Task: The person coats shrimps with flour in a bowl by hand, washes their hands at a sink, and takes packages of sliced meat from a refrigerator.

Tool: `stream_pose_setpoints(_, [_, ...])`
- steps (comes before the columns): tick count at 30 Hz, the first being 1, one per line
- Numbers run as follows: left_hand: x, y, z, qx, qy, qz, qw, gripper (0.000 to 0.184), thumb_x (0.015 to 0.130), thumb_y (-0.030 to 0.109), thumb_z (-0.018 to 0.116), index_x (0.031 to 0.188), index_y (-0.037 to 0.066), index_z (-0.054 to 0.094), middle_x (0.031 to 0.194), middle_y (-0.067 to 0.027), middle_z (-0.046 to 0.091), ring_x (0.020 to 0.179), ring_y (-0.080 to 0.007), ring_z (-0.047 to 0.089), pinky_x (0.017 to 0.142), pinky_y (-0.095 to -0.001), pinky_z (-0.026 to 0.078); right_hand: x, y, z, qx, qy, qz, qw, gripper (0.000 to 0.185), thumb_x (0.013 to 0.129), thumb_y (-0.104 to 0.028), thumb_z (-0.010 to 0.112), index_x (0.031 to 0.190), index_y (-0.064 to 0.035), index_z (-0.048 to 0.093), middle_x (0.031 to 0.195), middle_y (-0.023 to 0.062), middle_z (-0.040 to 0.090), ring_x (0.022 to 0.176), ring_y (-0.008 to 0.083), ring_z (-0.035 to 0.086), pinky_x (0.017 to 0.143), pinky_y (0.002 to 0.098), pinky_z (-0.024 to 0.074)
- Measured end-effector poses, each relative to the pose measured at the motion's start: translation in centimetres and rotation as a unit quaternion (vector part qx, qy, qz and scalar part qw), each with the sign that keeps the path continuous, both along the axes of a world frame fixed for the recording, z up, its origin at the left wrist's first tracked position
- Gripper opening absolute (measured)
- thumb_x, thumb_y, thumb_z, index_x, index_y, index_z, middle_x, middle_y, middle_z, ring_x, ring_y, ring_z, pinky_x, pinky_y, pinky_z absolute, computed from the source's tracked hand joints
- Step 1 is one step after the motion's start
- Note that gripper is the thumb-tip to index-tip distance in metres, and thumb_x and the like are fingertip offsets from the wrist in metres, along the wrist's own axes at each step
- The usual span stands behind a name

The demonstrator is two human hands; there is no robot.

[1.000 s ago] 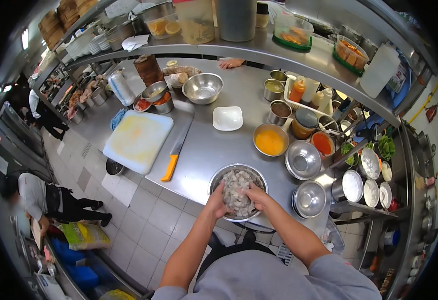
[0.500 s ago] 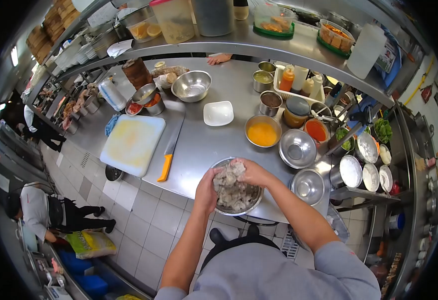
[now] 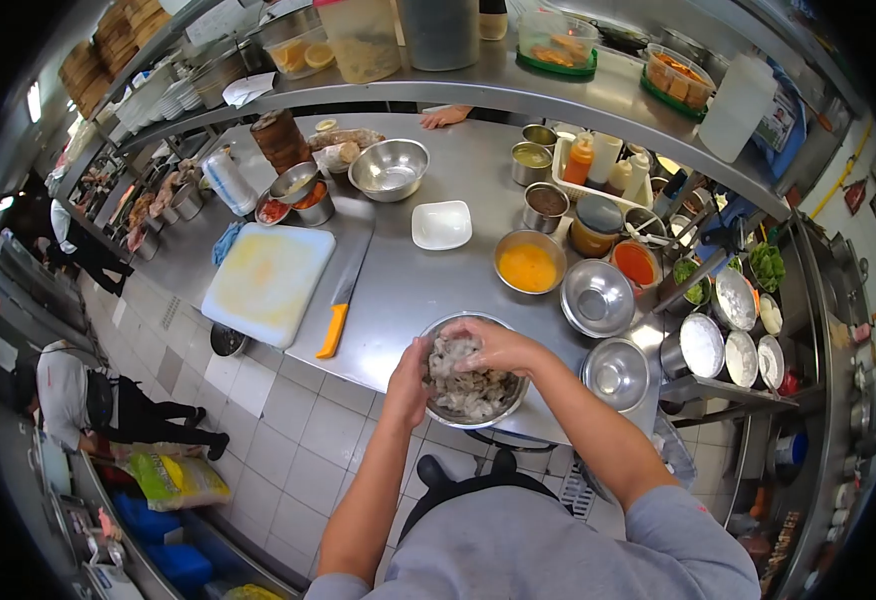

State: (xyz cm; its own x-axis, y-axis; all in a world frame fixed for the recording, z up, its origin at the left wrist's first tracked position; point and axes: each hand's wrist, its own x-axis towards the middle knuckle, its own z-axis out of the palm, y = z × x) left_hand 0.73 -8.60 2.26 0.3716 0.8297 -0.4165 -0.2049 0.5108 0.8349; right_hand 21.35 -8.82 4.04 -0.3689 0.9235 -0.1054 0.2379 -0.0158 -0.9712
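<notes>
A steel bowl [image 3: 518, 402] at the table's front edge holds a heap of greyish, glistening pieces that look like raw peeled shrimp [image 3: 470, 390]. My left hand [image 3: 410, 380] is cupped around the heap's left side, inside the rim. From the right, my right hand [image 3: 493, 345] curls over the top of the heap, with some shrimp gathered between both palms. Parts of the fingers are hidden by the shrimp and the bowl. To the left lies a knife with an orange handle [image 3: 333, 330], alongside a white cutting board [image 3: 270, 285].
A white dish [image 3: 441, 226] and a bowl of orange liquid [image 3: 529, 262] stand beyond my hands. Two steel bowls, the nearer one [image 3: 615, 374] included, sit at right. An overhead shelf [image 3: 438, 95] spans the back. Another person [image 3: 83, 390] bends over a sack at far left.
My right hand has rolled further over the shrimp, its fingers now covering more of the top. My left hand stays at the left side. The whole view has shifted slightly.
</notes>
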Motion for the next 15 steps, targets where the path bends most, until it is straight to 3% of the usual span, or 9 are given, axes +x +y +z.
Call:
stream_pose_setpoints(1, [-0.1, 0.0, -0.5, -0.044, -0.017, -0.027, 0.999, 0.075, 0.099, 0.056, 0.036, 0.152, 0.006, 0.02, 0.158, -0.0137, 0.02, 0.144, -0.0399, 0.02, 0.109, -0.0711, 0.01, 0.3, -0.4, -0.3, 0.0, -0.001, 0.002, 1.0, 0.053, 0.078, -0.011, 0.07, 0.127, -0.0039, 0.053, 0.127, 0.0159, 0.056, 0.11, 0.0274, 0.059, 0.098, 0.0355, 0.0449])
stream_pose_setpoints(3, [0.0, -0.1, -1.7, -0.085, -0.037, -0.051, 0.994, 0.076, 0.099, 0.058, 0.036, 0.153, 0.007, 0.018, 0.159, -0.0144, 0.019, 0.144, -0.0415, 0.018, 0.108, -0.0727, 0.009, 0.6, -1.2, -0.8, -0.181, 0.067, -0.104, 0.976, 0.069, 0.084, -0.022, 0.073, 0.144, -0.0099, 0.039, 0.141, 0.0128, 0.045, 0.129, 0.0276, 0.045, 0.105, 0.0429, 0.0388])
stream_pose_setpoints(4, [0.4, -0.3, -2.3, -0.127, -0.051, -0.051, 0.989, 0.077, 0.098, 0.059, 0.036, 0.153, 0.008, 0.018, 0.158, -0.0153, 0.021, 0.144, -0.0419, 0.02, 0.107, -0.0739, 0.009, 0.0, -1.7, -0.9, -0.18, 0.065, -0.101, 0.976, 0.069, 0.084, -0.022, 0.073, 0.144, -0.0099, 0.039, 0.141, 0.0128, 0.045, 0.129, 0.0276, 0.045, 0.105, 0.0429, 0.0388])
stream_pose_setpoints(6, [1.1, -0.7, -3.0, -0.169, -0.068, -0.053, 0.982, 0.077, 0.098, 0.06, 0.036, 0.153, 0.009, 0.019, 0.157, -0.0161, 0.023, 0.143, -0.0424, 0.021, 0.106, -0.075, 0.009, -1.2, -4.1, -1.4, -0.333, 0.217, -0.294, 0.869, 0.083, 0.086, -0.023, 0.072, 0.151, -0.0106, 0.022, 0.147, 0.0146, 0.039, 0.133, 0.0331, 0.04, 0.104, 0.0564, 0.0359])
stream_pose_setpoints(8, [1.8, -0.7, -3.0, -0.235, -0.112, -0.058, 0.964, 0.074, 0.098, 0.06, 0.035, 0.152, 0.01, 0.021, 0.155, -0.017, 0.027, 0.141, -0.0434, 0.027, 0.106, -0.0751, 0.009, -2.0, -4.6, -9.9, -0.322, 0.253, -0.346, 0.844, 0.094, 0.085, -0.026, 0.073, 0.152, -0.0119, 0.009, 0.15, 0.0165, 0.034, 0.137, 0.037, 0.034, 0.101, 0.0671, 0.0323])
stream_pose_setpoints(9, [2.0, -0.8, -2.4, -0.236, -0.11, -0.052, 0.964, 0.068, 0.099, 0.058, 0.032, 0.148, 0.011, 0.029, 0.152, -0.0161, 0.035, 0.137, -0.0432, 0.035, 0.106, -0.0745, 0.01, -2.6, -4.4, -8.9, -0.354, 0.243, -0.364, 0.826, 0.096, 0.085, -0.024, 0.073, 0.153, -0.0128, 0.006, 0.151, 0.018, 0.031, 0.137, 0.0368, 0.034, 0.102, 0.0669, 0.0324])
stream_pose_setpoints(12, [2.1, 0.0, -5.9, -0.246, -0.173, -0.072, 0.951, 0.063, 0.101, 0.056, 0.028, 0.147, 0.013, 0.034, 0.149, -0.0151, 0.04, 0.134, -0.0413, 0.041, 0.107, -0.0726, 0.016, -2.4, -3.9, -8.1, -0.406, 0.235, -0.328, 0.82, 0.097, 0.085, -0.021, 0.073, 0.153, -0.0118, 0.005, 0.152, 0.0181, 0.028, 0.136, 0.0347, 0.036, 0.103, 0.0646, 0.0341])
stream_pose_setpoints(13, [2.4, -0.3, -5.7, -0.229, -0.133, -0.059, 0.963, 0.06, 0.102, 0.053, 0.025, 0.144, 0.012, 0.04, 0.143, -0.0139, 0.047, 0.131, -0.0375, 0.046, 0.106, -0.0695, 0.025, -2.2, -3.8, -8.3, -0.403, 0.234, -0.33, 0.821, 0.097, 0.085, -0.021, 0.073, 0.153, -0.0118, 0.005, 0.152, 0.0181, 0.028, 0.136, 0.0347, 0.036, 0.103, 0.0646, 0.0341])
stream_pose_setpoints(15, [2.7, -0.8, -5.3, -0.218, -0.141, -0.047, 0.965, 0.059, 0.102, 0.051, 0.027, 0.143, 0.011, 0.041, 0.142, -0.0142, 0.049, 0.131, -0.0354, 0.047, 0.106, -0.0645, 0.03, -2.2, -3.9, -8.8, -0.368, 0.306, -0.291, 0.829, 0.098, 0.084, -0.015, 0.074, 0.153, -0.0109, 0.005, 0.151, 0.0169, 0.031, 0.135, 0.0316, 0.039, 0.105, 0.0557, 0.0377])
